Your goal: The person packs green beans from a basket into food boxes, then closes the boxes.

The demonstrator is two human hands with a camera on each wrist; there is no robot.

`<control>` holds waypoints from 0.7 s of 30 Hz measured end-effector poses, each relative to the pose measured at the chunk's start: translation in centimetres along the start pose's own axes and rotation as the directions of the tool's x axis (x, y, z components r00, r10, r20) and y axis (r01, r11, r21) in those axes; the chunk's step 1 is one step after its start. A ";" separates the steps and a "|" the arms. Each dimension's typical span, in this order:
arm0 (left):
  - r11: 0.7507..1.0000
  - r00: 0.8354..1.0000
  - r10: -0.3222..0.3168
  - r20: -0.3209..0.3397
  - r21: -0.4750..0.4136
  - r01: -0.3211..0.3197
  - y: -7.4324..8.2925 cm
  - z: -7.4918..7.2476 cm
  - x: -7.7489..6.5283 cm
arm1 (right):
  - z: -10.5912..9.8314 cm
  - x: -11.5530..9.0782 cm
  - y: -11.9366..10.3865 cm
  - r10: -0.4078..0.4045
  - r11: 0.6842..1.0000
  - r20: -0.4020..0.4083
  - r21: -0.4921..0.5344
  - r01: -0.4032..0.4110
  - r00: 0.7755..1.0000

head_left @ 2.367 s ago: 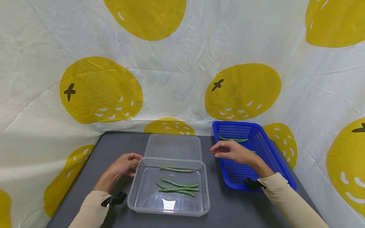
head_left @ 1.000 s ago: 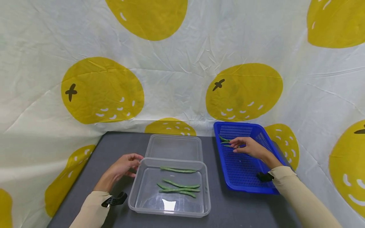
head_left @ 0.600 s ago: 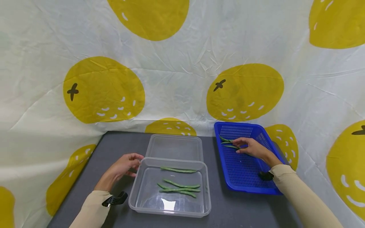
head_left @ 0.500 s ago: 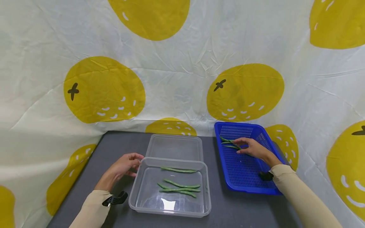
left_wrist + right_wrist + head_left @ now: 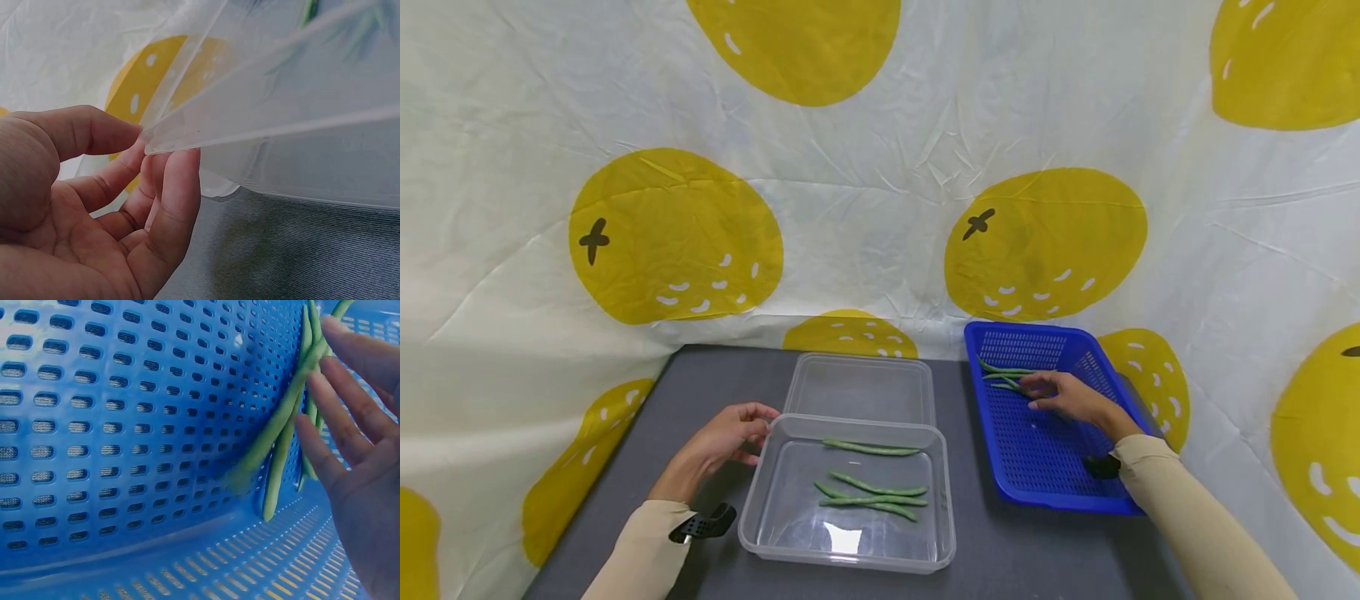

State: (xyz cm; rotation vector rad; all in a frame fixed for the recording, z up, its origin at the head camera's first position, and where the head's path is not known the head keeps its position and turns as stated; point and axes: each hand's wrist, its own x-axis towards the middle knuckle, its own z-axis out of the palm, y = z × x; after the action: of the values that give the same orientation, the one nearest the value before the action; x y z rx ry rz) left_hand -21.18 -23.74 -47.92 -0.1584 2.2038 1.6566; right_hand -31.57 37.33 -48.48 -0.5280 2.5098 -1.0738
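My left hand (image 5: pixel 726 437) pinches the upper left corner of the clear plastic container (image 5: pixel 936 500); in the left wrist view the thumb and fingers (image 5: pixel 178 187) meet at its rim. Several green beans (image 5: pixel 871 500) lie inside, one of them apart near the back wall. My right hand (image 5: pixel 1067 396) is inside the blue perforated basket (image 5: pixel 1030 497). Seen from the right wrist, its thumb and index fingertip close on one green bean (image 5: pixel 282 412), whose lower end is blurred. Other green beans (image 5: pixel 279 465) lie beside and partly behind the fingers.
Behind the container lies a clear rectangular lid (image 5: pixel 859 387), close against its rear rim. Both rest on a dark grey table (image 5: pixel 722 375). A white curtain (image 5: pixel 857 250) with yellow fruit prints hangs behind and to the sides.
My right hand has gone from beside the basket's left edge into the basket among the beans, then shifted slightly right, with one bean changing its angle. The left hand stays at the container's corner.
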 end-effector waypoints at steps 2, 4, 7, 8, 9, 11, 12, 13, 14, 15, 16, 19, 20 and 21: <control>1.000 1.000 0.000 0.000 -0.001 0.000 0.0 0.0 0.0 | -0.1 0.0 0.2 0.017 1.000 -0.028 -0.018 -0.017 0.999; 1.000 1.000 -0.001 0.001 -0.001 0.001 0.0 0.0 -0.1 | -0.1 0.0 0.4 0.027 0.999 -0.041 -0.030 -0.028 0.999; 1.000 1.000 -0.002 0.003 -0.004 0.002 0.0 0.1 -0.1 | -0.1 0.0 0.7 0.019 1.000 -0.006 0.008 -0.019 1.000; 1.000 1.000 -0.002 0.005 -0.002 0.002 0.0 0.0 -0.1 | -0.1 0.0 0.8 0.014 1.000 0.008 0.022 -0.014 1.000; 1.000 1.000 -0.002 0.006 -0.003 0.002 0.1 0.0 -0.1 | -0.1 0.0 0.9 0.005 0.999 0.022 0.036 -0.006 1.000; 1.000 1.000 -0.001 0.010 -0.005 0.001 0.1 0.0 -0.1 | -0.2 0.1 1.0 -0.004 0.998 0.043 0.067 0.001 0.999; 1.000 1.000 -0.001 0.012 -0.007 0.001 0.1 0.0 -0.2 | -0.2 0.1 1.0 -0.004 0.997 0.047 0.072 0.001 0.999; 1.000 1.000 -0.001 0.013 -0.008 0.001 0.1 0.0 -0.2 | -0.2 0.1 1.1 -0.006 0.997 0.052 0.073 0.003 0.999; 1.000 1.000 0.000 0.014 -0.007 0.000 0.1 0.0 -0.2 | -0.2 0.1 1.1 -0.009 0.997 0.058 0.071 0.005 0.998; 1.000 1.000 -0.001 0.014 -0.008 0.001 0.1 0.0 -0.1 | -0.3 0.1 1.1 -0.009 0.998 0.063 0.070 0.005 0.998; 1.000 1.000 -0.001 0.014 -0.008 0.001 0.1 0.0 -0.1 | -0.3 0.1 1.2 -0.010 0.998 0.068 0.068 0.005 0.998; 1.000 1.000 0.000 0.013 -0.005 0.000 0.1 0.0 -0.1 | -0.3 0.1 1.1 -0.009 0.998 0.069 0.065 0.005 0.998; 1.000 1.000 0.000 0.012 -0.005 0.000 0.1 0.0 -0.1 | -0.3 0.1 1.1 -0.010 0.998 0.067 0.066 0.005 0.998; 1.000 1.000 0.001 0.011 -0.005 0.000 0.0 0.0 -0.1 | -0.3 0.2 1.1 -0.008 0.998 0.065 0.068 0.003 0.998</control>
State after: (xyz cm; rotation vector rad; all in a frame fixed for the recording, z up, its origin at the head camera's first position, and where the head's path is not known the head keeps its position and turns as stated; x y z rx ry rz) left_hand -21.12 -23.72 -47.85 -0.1494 2.1919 1.6590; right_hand -32.03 38.10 -49.12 -0.5419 2.4080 -1.1218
